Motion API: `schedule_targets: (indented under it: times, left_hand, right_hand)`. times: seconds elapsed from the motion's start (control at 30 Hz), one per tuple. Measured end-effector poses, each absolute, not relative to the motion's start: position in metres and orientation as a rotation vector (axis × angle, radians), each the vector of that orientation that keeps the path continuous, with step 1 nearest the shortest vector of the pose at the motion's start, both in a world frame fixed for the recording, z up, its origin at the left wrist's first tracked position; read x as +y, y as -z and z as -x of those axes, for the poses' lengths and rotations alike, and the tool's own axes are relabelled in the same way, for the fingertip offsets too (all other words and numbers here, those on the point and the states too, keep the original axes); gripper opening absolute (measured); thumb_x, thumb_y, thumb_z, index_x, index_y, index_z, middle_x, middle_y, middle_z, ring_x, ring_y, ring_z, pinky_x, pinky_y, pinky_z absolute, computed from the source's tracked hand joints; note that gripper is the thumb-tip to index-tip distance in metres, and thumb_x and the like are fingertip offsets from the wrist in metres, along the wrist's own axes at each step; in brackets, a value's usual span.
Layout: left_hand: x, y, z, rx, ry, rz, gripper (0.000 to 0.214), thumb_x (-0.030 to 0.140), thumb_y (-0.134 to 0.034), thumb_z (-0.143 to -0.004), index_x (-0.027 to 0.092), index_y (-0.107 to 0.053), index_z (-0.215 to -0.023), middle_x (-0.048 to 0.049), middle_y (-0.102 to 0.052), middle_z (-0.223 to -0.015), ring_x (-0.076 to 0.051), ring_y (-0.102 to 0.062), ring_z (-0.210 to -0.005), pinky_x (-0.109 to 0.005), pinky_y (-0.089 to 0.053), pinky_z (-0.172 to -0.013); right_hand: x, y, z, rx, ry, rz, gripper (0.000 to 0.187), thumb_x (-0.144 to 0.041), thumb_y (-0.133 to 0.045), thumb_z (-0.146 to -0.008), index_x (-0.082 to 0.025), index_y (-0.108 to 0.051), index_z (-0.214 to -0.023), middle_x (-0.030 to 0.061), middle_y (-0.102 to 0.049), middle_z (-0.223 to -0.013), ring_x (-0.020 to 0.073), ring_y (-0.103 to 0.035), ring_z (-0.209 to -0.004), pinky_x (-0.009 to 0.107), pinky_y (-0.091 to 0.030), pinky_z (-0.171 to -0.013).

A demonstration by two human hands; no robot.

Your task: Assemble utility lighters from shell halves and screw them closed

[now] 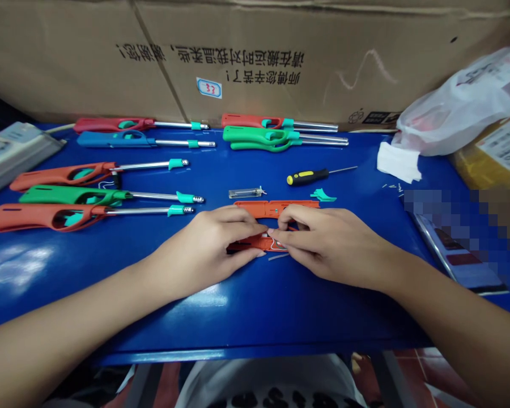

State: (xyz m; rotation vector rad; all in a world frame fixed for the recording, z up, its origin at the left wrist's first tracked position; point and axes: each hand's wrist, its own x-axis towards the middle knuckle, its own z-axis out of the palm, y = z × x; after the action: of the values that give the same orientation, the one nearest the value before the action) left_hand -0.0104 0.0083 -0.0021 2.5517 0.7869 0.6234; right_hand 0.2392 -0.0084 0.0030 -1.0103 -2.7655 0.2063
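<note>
My left hand (208,246) grips one orange lighter shell half (258,243), its thumb along the near edge and fingers on the far side. Bent over the same shell, my right hand (335,241) has its fingertips closed at the small parts inside. A white wire (275,245) shows there; whatever the right fingertips pinch is hidden. Just beyond both hands lies the other orange shell half (261,209), close to the right knuckles. Behind it are a clear fuel tank (245,193) and a teal trigger (323,195).
A black and yellow screwdriver (309,177) lies farther back. Several long-necked lighters, including a blue one (114,139), rest at left and back. A cardboard box (255,34) backs the blue table (221,323). At right are a plastic bag (442,113) and white paper (398,161).
</note>
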Motion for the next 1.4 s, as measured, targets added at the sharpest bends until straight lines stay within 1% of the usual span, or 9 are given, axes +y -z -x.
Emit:
schedule_targets:
  times: [0.2, 0.3, 0.47, 0.63, 0.83, 0.93, 1.1, 1.23, 1.4]
  left_hand:
    - [0.005, -0.001, 0.009, 0.816, -0.615, -2.611, 0.019, 0.019, -0.068, -0.096, 0.012, -0.075, -0.112, -0.0086, -0.074, -0.104, -0.018, -0.071, -0.095, -0.029, -0.058, -0.088]
    - [0.003, -0.002, 0.010, 0.836, -0.573, -2.636, 0.021, 0.021, -0.065, -0.097, 0.013, -0.073, -0.114, -0.0087, -0.073, -0.106, -0.019, -0.071, -0.096, -0.030, -0.059, -0.085]
    - [0.003, -0.003, 0.011, 0.865, -0.518, -2.645, 0.025, 0.023, -0.063, -0.097, 0.015, -0.071, -0.119, -0.0074, -0.073, -0.109, -0.019, -0.071, -0.097, -0.030, -0.059, -0.084]
    - [0.002, -0.006, 0.011, 0.919, -0.522, -2.597, 0.028, 0.025, -0.065, -0.094, 0.017, -0.072, -0.120, -0.0063, -0.073, -0.112, -0.020, -0.071, -0.101, -0.031, -0.059, -0.084]
    - [0.000, -0.013, 0.007, 1.057, -0.852, -2.314, 0.022, 0.024, -0.066, -0.096, 0.020, -0.076, -0.115, -0.0026, -0.076, -0.102, -0.012, -0.070, -0.080, -0.022, -0.056, -0.072]
    - [-0.001, -0.013, 0.003, 1.099, -0.927, -2.143, 0.020, 0.031, -0.068, -0.097, 0.021, -0.078, -0.111, -0.0029, -0.079, -0.104, -0.014, -0.073, -0.081, -0.022, -0.057, -0.070]
    - [0.001, -0.011, 0.004, 1.066, -0.885, -2.150, 0.016, 0.032, -0.068, -0.096, 0.020, -0.080, -0.094, -0.0012, -0.079, -0.085, -0.013, -0.069, -0.069, -0.023, -0.053, -0.060]
    - [0.003, -0.009, 0.008, 0.979, -0.710, -2.379, 0.011, 0.025, -0.069, -0.093, 0.018, -0.078, -0.095, -0.0036, -0.076, -0.087, -0.018, -0.069, -0.079, -0.030, -0.055, -0.073]
    - [0.006, -0.001, 0.011, 0.966, -0.614, -2.449, 0.016, 0.024, -0.064, -0.096, 0.019, -0.075, -0.107, -0.0058, -0.073, -0.103, -0.020, -0.069, -0.095, -0.034, -0.057, -0.084]
  right_hand:
    - [0.004, -0.019, -0.258, -2.356, -0.239, 1.431, 0.020, -0.022, -0.053, -0.097, -0.021, -0.069, -0.107, 0.0059, -0.068, -0.115, 0.0194, -0.065, -0.091, 0.033, -0.048, -0.075]
    - [0.013, -0.022, -0.273, -2.279, -0.107, 1.741, 0.021, -0.024, -0.059, -0.089, -0.019, -0.066, -0.108, 0.0080, -0.065, -0.110, 0.0209, -0.063, -0.080, 0.036, -0.048, -0.070]
    - [0.018, -0.013, -0.285, -2.374, -0.151, 1.979, 0.029, -0.040, -0.061, -0.091, -0.019, -0.062, -0.112, 0.0096, -0.062, -0.113, 0.0229, -0.064, -0.078, 0.037, -0.047, -0.066]
    - [0.024, -0.011, -0.286, -2.308, -0.158, 1.837, 0.007, -0.017, -0.057, -0.090, -0.019, -0.064, -0.089, 0.0076, -0.064, -0.097, 0.0191, -0.060, -0.073, 0.035, -0.046, -0.069]
    - [0.009, -0.029, -0.260, -1.962, -0.590, 1.465, 0.012, -0.029, -0.066, -0.092, -0.020, -0.071, -0.086, 0.0004, -0.065, -0.076, 0.0112, -0.049, -0.056, 0.027, -0.040, -0.053]
    - [-0.004, -0.030, -0.242, -1.976, -0.780, 1.292, 0.009, -0.027, -0.069, -0.093, -0.020, -0.073, -0.089, 0.0002, -0.067, -0.080, 0.0101, -0.052, -0.060, 0.025, -0.041, -0.054]
    - [-0.011, -0.020, -0.236, -2.170, -0.694, 1.111, 0.010, -0.018, -0.064, -0.095, -0.020, -0.073, -0.095, 0.0022, -0.072, -0.090, 0.0116, -0.060, -0.071, 0.025, -0.046, -0.063]
    - [-0.008, -0.020, -0.247, -2.408, -0.597, 1.177, 0.017, -0.016, -0.057, -0.098, -0.021, -0.073, -0.096, 0.0023, -0.075, -0.099, 0.0162, -0.068, -0.090, 0.030, -0.050, -0.081]
    - [-0.010, -0.027, -0.255, -2.666, -0.430, 1.242, 0.019, -0.018, -0.052, -0.100, -0.022, -0.070, -0.097, 0.0029, -0.073, -0.104, 0.0193, -0.068, -0.092, 0.033, -0.048, -0.079]
